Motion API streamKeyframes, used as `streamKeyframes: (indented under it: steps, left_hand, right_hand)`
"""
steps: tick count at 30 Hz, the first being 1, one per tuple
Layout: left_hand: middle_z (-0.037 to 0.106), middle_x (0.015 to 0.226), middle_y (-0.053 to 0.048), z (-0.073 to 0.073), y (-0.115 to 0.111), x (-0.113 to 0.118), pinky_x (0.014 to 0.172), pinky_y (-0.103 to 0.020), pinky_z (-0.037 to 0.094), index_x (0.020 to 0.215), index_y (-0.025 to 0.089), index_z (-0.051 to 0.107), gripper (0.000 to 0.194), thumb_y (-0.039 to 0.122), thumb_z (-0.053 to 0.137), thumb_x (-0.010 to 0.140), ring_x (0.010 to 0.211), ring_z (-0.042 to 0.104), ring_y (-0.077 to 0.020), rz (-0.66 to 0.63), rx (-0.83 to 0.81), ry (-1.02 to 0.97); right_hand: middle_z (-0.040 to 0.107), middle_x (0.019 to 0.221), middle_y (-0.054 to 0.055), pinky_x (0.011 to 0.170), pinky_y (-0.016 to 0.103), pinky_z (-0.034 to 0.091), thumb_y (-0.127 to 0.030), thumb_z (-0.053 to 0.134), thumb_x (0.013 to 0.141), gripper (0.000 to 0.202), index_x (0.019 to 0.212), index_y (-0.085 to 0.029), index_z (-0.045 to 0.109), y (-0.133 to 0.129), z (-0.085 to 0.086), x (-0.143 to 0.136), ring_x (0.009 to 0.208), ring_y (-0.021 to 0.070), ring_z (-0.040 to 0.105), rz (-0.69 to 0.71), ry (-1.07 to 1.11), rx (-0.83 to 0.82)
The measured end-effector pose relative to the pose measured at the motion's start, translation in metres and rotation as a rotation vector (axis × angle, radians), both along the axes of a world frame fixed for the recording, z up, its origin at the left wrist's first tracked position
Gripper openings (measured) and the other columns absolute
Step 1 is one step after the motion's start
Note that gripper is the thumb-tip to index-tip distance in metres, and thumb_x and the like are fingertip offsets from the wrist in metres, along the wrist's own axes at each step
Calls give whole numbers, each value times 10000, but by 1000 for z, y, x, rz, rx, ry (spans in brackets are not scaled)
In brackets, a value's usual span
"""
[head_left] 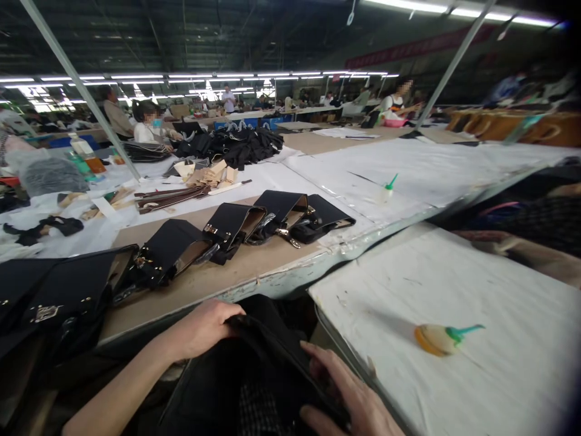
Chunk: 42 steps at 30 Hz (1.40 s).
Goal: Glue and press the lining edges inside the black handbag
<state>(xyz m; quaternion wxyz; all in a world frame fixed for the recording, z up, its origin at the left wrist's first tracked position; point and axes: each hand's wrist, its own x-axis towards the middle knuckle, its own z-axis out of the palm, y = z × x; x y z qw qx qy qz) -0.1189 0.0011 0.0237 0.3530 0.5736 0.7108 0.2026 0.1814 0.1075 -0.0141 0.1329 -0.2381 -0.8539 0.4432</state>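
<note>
A black piece of bag or cloth (267,345) hangs between my two hands at the near edge of the table. My left hand (206,330) grips its upper left edge, with the fingertips hidden behind the dark material. At its right side lies my right hand (342,390), fingers apart and touching the material, the thumb low and the index finger along the edge. Beyond them, a row of black bags (233,224) with metal clasps lies on a brown board (245,272).
To the right, a glue bottle (438,339) with a green nozzle lies on a white-covered table (490,290). Another small bottle (385,192) stands farther back. Brown strips (175,197) and a black cloth pile (231,145) lie beyond the bags. People sit at distant tables.
</note>
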Motion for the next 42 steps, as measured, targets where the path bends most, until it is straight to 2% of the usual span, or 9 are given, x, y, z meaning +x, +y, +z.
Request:
streamKeyframes:
  steps: [3,5,9,12,19,22,27,33,42]
  left_hand:
    - [773,934,10,22,-6,-7,829,-269,446,977,253,777,178,324,675,850,919,681,-229,-66,-89,13]
    - [759,899,18,29,-11,-8,798,-257,439,921,247,775,158,356,701,834,908,671,-231,-107,-183,-19]
    - [724,817,20,23,-12,0,668,-238,423,871,211,762,237,436,737,803,826,655,-232,-87,-296,-126]
    - [714,854,7,16,-8,5,721,-252,432,890,192,753,313,492,666,874,853,644,-235,-64,-249,-158]
    - [761,1004,-5,6,-5,1,810,-275,461,1030,211,778,360,510,603,932,993,671,-268,25,-199,-324]
    - [766,997,1,7,-7,0,814,-273,465,1028,212,786,350,496,601,940,990,674,-262,21,-184,-342]
    - [766,995,15,13,-8,2,834,-268,458,1033,223,789,286,433,616,943,981,672,-244,32,-185,-319]
    - [768,987,23,4,-7,-1,820,-265,461,1003,230,790,245,398,628,928,968,672,-241,10,-181,-344]
    - [756,947,13,13,-7,2,798,-261,459,987,210,795,256,380,623,905,931,659,-232,9,-184,-372]
  right_hand:
    - [687,1178,42,911,376,567,-326,677,868,571,1420,-341,534,24,21,2,1033,250,666,-24,-82,-142]
    - [669,1215,39,953,412,530,-353,708,850,575,1405,-343,555,41,22,0,1080,268,635,23,-114,-244]
    - [695,1104,34,872,373,521,-363,758,810,451,1248,-281,685,67,-3,-16,989,259,639,199,-62,-461]
    - [687,1047,32,840,344,508,-396,772,803,371,1136,-236,737,74,-20,-27,962,248,635,237,-3,-545]
    - [687,830,36,641,268,427,-596,666,869,517,1080,-129,733,72,-22,-35,706,162,585,243,-78,-881]
    - [693,803,34,619,253,401,-595,676,867,513,1045,-119,742,73,-20,-37,673,147,572,239,-124,-906]
    - [731,956,68,718,272,450,-572,730,833,515,1126,-148,743,75,-6,-45,773,175,621,244,-159,-952]
    - [577,668,-10,538,218,309,-586,711,839,465,922,-132,771,71,-3,-52,590,100,414,238,-213,-850]
    - [431,620,-38,517,233,271,-567,631,891,443,721,-158,636,57,-9,-49,593,109,340,206,-161,-726]
